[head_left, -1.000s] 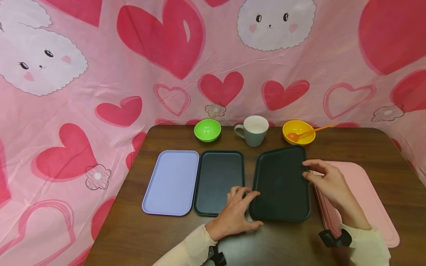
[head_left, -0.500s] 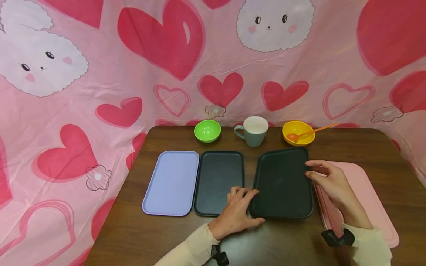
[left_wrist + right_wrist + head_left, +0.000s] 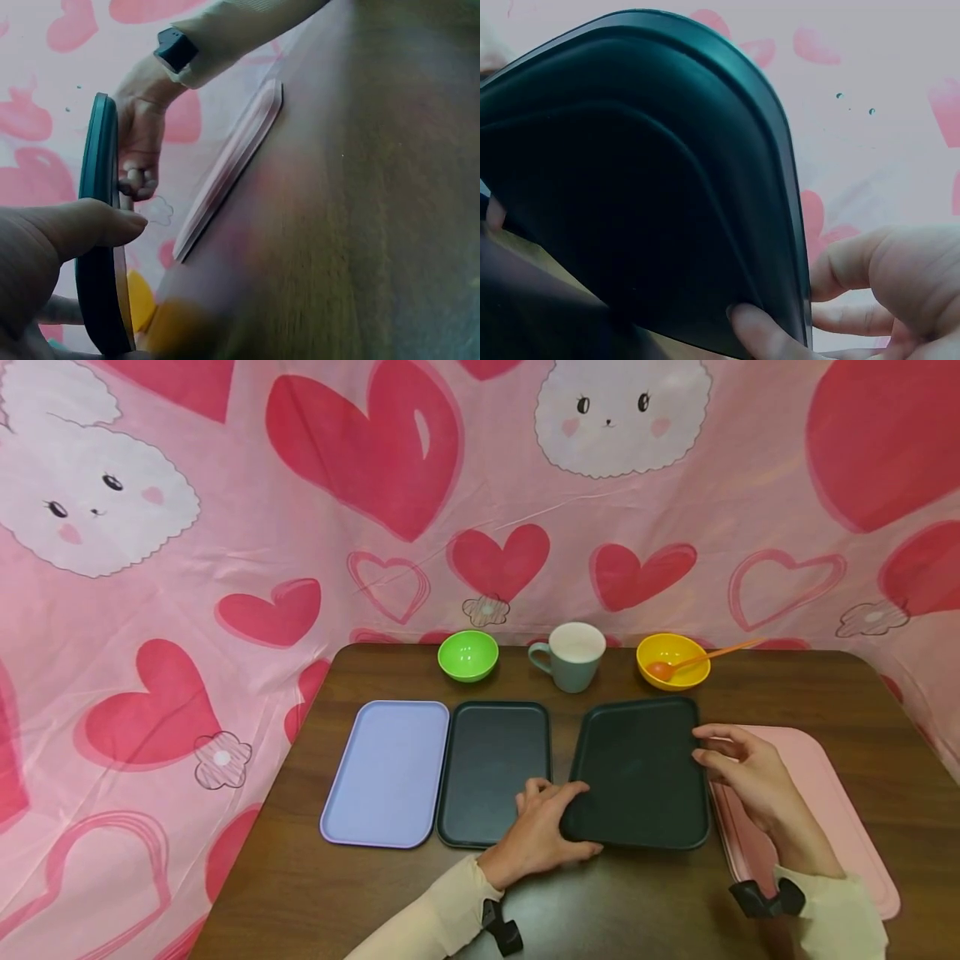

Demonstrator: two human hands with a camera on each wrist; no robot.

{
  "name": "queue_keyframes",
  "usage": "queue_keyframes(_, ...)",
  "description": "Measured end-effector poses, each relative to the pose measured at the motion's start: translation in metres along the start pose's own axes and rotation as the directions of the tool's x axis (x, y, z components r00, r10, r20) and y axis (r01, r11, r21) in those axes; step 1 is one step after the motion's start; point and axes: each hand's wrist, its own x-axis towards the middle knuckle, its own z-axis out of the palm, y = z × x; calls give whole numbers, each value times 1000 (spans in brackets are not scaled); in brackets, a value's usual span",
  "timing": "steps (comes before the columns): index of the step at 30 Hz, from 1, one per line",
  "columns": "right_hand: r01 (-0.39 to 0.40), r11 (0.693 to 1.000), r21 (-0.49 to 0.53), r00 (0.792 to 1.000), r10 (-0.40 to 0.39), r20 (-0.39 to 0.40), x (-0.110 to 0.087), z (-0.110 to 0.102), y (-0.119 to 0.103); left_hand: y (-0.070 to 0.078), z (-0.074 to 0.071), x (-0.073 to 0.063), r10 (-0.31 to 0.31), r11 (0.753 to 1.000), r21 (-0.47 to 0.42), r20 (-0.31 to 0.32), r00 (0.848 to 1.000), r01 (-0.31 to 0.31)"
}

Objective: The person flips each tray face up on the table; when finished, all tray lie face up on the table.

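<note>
A dark green tray [image 3: 637,777] is held tilted above the table by both hands. My left hand [image 3: 536,833] grips its near left corner; in the left wrist view the thumb [image 3: 97,229] lies across the tray's edge and the fingers are partly hidden behind it. On the far right side, my right hand [image 3: 761,793] pinches the rim, as the right wrist view also shows with the thumb [image 3: 765,334] on one face. Another dark tray [image 3: 495,760] lies flat to the left, beside a lavender tray [image 3: 386,772]. Right of the held tray lie stacked pink trays [image 3: 813,802], partly covered by the right arm.
Along the back of the brown wooden table [image 3: 300,893] stand a green bowl [image 3: 468,657], a grey-green mug [image 3: 574,660] and a yellow bowl [image 3: 693,675]. An orange spoon [image 3: 712,653] leans in the yellow bowl. A pink heart-print cloth [image 3: 300,527] hangs behind.
The held dark tray has shifted slightly to the right, and its near edge has risen a little in the view. Both hands have moved right with it.
</note>
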Motion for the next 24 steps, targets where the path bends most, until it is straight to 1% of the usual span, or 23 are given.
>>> queue_keyframes(6,43,999,14,999,-43,29,0,-3,3,0,-2,-1,2,998,-70,36,999,1)
queue_keyframes(9,66,997,35,997,-67,42,2,-3,6,0,-2,-2,19,997,-76,15,1000,-18)
queue_keyframes(14,93,987,133,992,-103,70,4,-4,11,0,-4,-6,49,998,-45,-36,998,-51)
queue_keyframes(18,104,977,183,987,-124,101,5,-4,15,2,-5,-9,50,998,-27,-55,997,-52)
queue_keyframes(24,131,972,193,980,-156,121,7,-1,19,4,-9,-13,52,998,-29,-73,996,-55)
